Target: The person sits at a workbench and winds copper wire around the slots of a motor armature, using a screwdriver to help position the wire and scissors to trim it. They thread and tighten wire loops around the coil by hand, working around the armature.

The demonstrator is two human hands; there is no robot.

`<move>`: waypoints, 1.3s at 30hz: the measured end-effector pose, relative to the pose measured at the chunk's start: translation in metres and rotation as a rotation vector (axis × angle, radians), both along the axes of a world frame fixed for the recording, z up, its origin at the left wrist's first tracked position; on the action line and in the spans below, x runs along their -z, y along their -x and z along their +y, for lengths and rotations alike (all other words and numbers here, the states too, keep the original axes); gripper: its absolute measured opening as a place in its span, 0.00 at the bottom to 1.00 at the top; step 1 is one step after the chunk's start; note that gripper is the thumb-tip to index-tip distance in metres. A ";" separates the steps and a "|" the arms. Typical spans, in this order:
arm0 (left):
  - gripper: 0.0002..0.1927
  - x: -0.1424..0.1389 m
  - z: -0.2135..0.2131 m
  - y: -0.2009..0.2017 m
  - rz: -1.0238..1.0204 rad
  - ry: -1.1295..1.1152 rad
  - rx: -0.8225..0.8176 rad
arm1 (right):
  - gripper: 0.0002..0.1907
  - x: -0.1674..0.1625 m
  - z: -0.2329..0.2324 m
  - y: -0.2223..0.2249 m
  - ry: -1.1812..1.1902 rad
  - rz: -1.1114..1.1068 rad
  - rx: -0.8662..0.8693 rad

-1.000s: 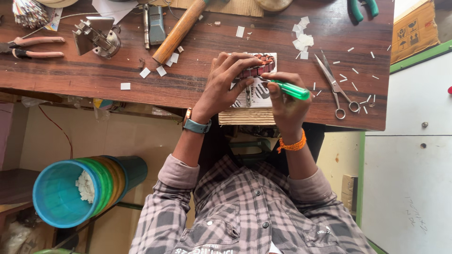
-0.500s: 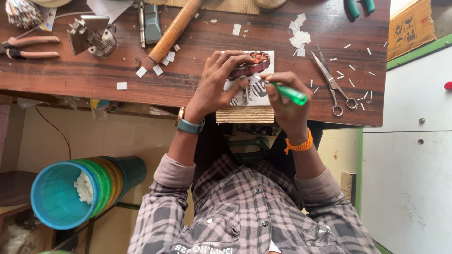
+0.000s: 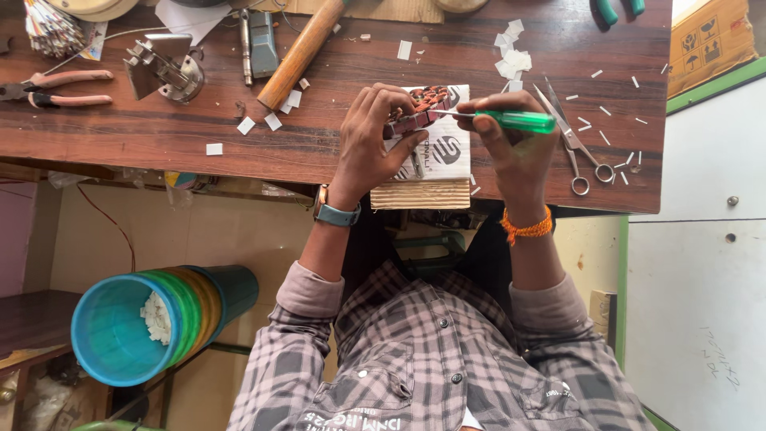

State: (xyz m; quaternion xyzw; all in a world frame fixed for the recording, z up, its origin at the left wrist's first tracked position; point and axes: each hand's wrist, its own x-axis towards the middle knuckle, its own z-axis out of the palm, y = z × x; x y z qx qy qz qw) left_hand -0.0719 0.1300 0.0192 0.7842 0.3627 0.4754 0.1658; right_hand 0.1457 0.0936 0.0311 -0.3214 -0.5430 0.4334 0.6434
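One scissors, one pliers, one green-handled screwdriver, one bucket

We see a dark wooden tabletop in daylight, a cream wall beneath it, a white cabinet with green trim at right, a low shelf at left.

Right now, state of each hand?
Left hand: closed on a small red patterned piece.
Right hand: closed on a green-handled tool, tip at the piece.
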 end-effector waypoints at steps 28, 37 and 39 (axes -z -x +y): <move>0.26 0.014 0.002 0.014 -0.079 0.095 0.099 | 0.17 -0.033 0.030 0.007 -0.079 -0.544 -0.087; 0.24 0.023 0.012 0.015 -0.076 0.101 0.162 | 0.18 -0.005 0.033 0.010 0.099 -0.226 0.032; 0.24 0.021 0.011 0.014 -0.046 0.069 0.152 | 0.18 -0.008 0.024 0.006 0.068 -0.157 0.045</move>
